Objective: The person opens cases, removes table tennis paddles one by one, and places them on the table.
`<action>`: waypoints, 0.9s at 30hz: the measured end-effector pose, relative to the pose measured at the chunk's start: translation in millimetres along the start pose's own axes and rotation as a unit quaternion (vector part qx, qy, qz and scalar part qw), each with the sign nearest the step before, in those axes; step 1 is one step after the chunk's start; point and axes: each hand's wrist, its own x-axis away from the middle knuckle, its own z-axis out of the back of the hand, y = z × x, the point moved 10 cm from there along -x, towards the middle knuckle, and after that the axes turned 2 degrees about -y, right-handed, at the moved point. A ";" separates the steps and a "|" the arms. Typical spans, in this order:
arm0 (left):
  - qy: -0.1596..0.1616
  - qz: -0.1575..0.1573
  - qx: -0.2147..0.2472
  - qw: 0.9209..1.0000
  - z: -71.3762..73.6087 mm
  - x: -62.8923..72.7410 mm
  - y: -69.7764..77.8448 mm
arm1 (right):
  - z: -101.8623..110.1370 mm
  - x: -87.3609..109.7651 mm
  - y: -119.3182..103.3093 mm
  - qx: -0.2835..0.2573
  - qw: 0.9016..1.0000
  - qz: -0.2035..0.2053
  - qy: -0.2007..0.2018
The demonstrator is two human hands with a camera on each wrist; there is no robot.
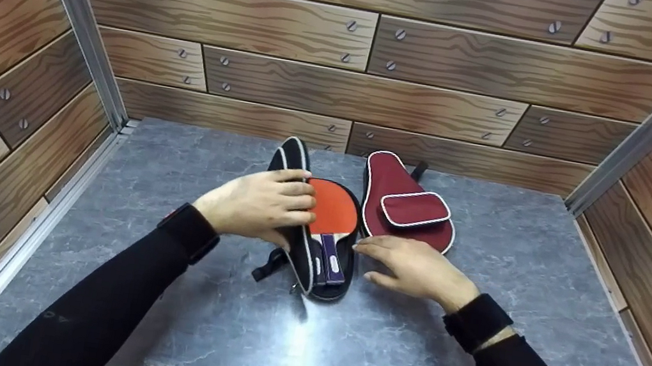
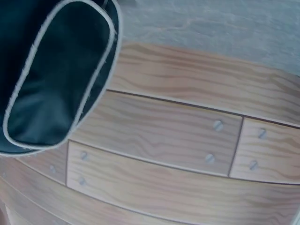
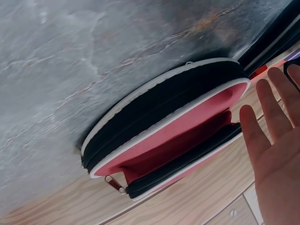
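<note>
A black paddle case (image 1: 338, 292) with pale piping lies opened at the centre of the head view. Inside it rests a table tennis paddle (image 1: 335, 210) with an orange-red face and a dark purple handle. My left hand (image 1: 258, 202) grips the case's raised lid (image 1: 301, 255), fingers over its edge and thumb on the outer side. The left wrist view shows the black outer pocket (image 2: 61, 79), but not the hand. My right hand (image 1: 417, 267), fingers extended, hovers beside the case's right edge; whether it touches is unclear. Its fingers (image 3: 276, 105) also show in the right wrist view.
Just right of the black case lies a closed red paddle case (image 1: 387, 182) with a zipped front pocket (image 1: 415, 210). A black strap (image 1: 270, 265) sticks out left of the black case. Wood-patterned walls (image 1: 297, 30) enclose the grey marbled table (image 1: 182, 323) at the back and sides.
</note>
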 end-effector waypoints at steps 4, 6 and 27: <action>-0.001 0.028 0.027 0.999 3.8 12.9 -11.2 | -2.9 -4.9 -4.1 0.002 1.000 0.002 -0.008; 0.002 0.042 0.039 0.998 5.7 19.3 -15.7 | -4.4 -6.8 -6.2 0.002 1.000 0.004 -0.012; -0.027 0.115 0.123 0.985 -2.2 77.0 -12.9 | -11.8 -14.8 -8.8 0.005 1.000 0.016 -0.017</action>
